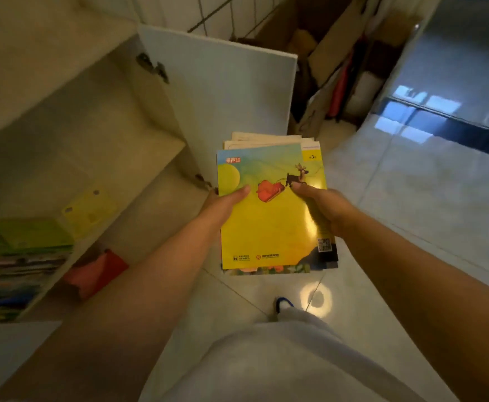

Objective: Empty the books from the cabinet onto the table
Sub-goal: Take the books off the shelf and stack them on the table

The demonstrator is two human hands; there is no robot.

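Note:
I hold a stack of thin books [272, 227] with both hands in front of me, above the floor. The top book has a yellow cover with a red sleigh and a reindeer. My left hand [226, 201] grips the stack's left edge, thumb on the cover. My right hand [321, 207] grips the right edge, thumb on top too. The white cabinet [98, 146] stands open to my left. More books [20, 262] lie piled on its lower left shelf, with a yellow one [89, 210] leaning behind them. No table is in view.
The open cabinet door [226, 105] stands just beyond the stack. A red object [95, 274] lies at the cabinet's bottom. Cardboard boxes [333, 53] and clutter fill the far corner. Glossy tiled floor [411, 198] stretches to the right. My leg in light trousers is below.

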